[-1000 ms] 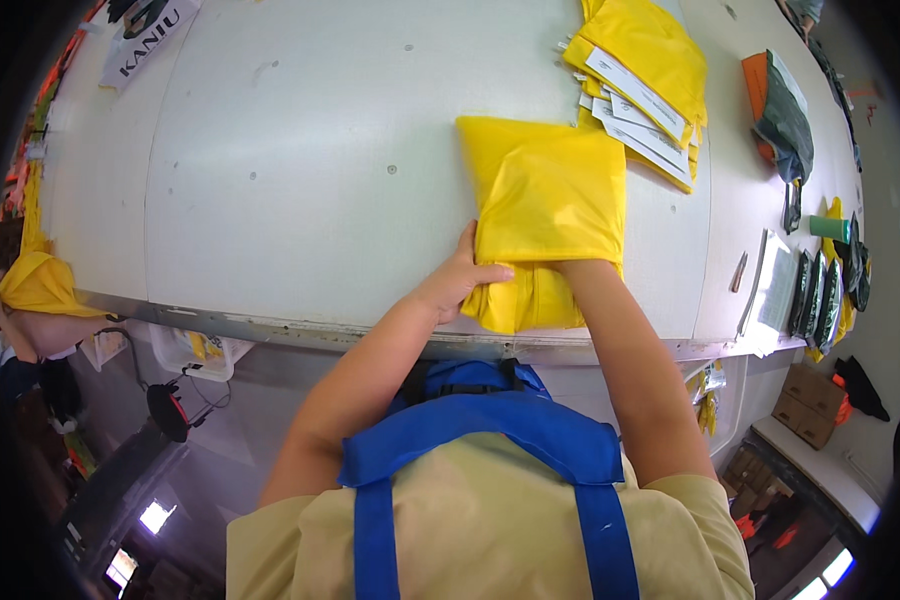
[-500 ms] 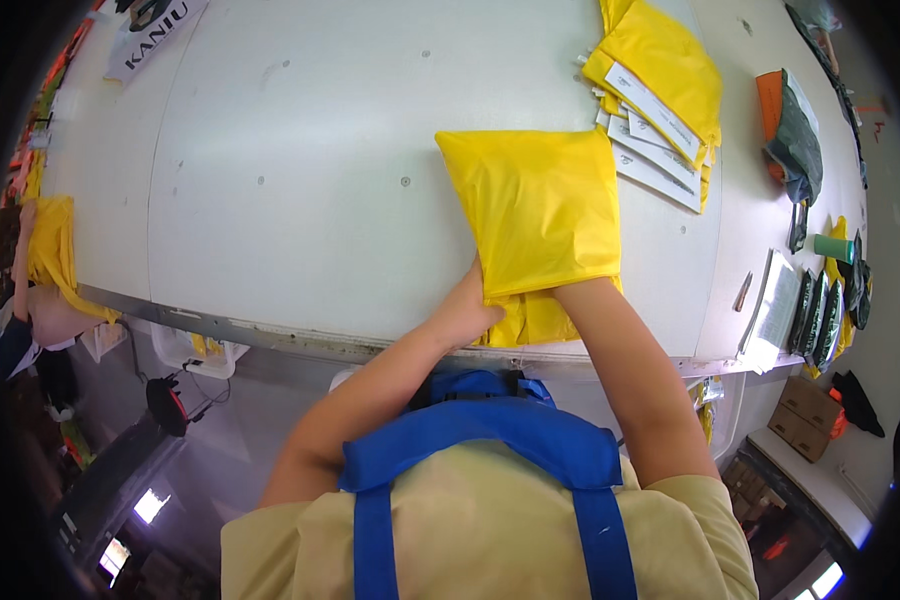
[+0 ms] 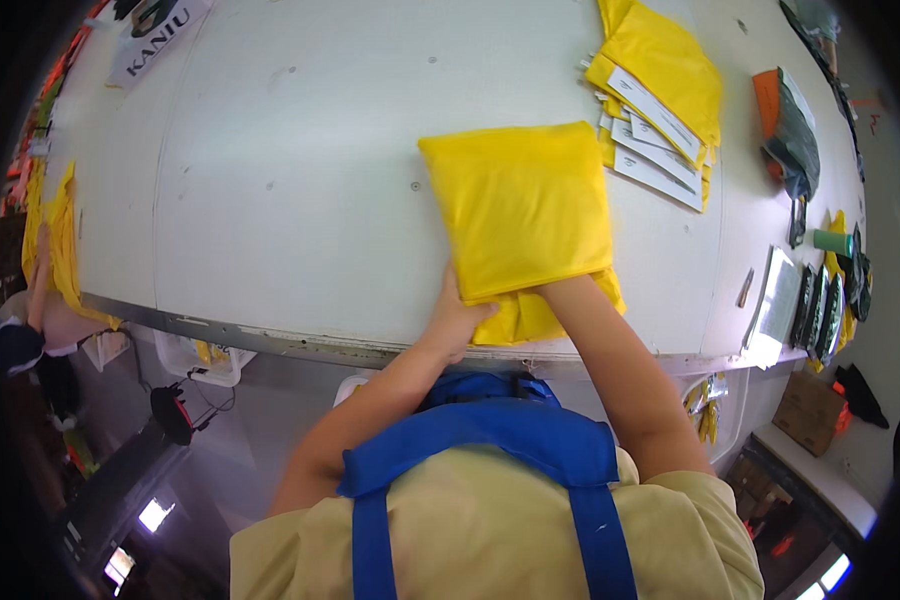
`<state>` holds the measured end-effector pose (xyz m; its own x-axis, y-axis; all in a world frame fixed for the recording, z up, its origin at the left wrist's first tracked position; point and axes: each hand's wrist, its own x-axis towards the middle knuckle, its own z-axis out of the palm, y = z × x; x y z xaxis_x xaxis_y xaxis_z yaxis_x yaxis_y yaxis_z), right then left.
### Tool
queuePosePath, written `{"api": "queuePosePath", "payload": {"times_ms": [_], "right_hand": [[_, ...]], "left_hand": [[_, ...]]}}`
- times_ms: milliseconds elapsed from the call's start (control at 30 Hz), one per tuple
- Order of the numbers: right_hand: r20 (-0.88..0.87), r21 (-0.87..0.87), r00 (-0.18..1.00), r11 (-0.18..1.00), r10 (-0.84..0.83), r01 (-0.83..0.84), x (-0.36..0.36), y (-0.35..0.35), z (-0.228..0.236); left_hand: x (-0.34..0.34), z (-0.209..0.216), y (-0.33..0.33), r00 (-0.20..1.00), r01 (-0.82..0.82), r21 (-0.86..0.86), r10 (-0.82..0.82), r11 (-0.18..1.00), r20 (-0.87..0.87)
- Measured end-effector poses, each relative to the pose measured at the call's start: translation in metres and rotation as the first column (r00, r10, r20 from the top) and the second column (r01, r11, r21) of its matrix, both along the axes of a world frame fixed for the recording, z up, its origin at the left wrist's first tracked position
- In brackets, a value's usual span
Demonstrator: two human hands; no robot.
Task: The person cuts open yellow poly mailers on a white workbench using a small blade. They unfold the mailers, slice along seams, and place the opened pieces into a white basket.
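The left hand (image 3: 456,318) pinches the yellow pouch (image 3: 525,210) at its lower-left edge; the right hand (image 3: 562,288) is mostly hidden within, its grip I cannot tell.

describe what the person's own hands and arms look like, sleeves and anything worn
The left hand is bare, with no glove or cuff showing. The right hand is mostly hidden. Both forearms are bare too, with no watch or bracelet visible. The short sleeves are plain pale beige, and wide blue straps run over the shirt.
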<state>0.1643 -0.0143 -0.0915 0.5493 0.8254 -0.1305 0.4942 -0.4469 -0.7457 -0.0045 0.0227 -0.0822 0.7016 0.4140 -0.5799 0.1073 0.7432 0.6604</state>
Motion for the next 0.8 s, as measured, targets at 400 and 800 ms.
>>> {"api": "queuePosePath", "payload": {"times_ms": [400,800], "right_hand": [[-0.197,0.130,0.978,0.987,-0.068,0.095,0.011,-0.015,-0.008],[0.159,0.022,0.986,0.999,-0.040,0.037,-0.023,-0.024,0.008]], "left_hand": [[-0.002,0.033,0.001,0.900,0.432,0.860,-0.068,0.272,-0.431],[0.119,0.037,-0.002,0.741,0.241,0.842,-0.469,-0.482,-0.481]]}}
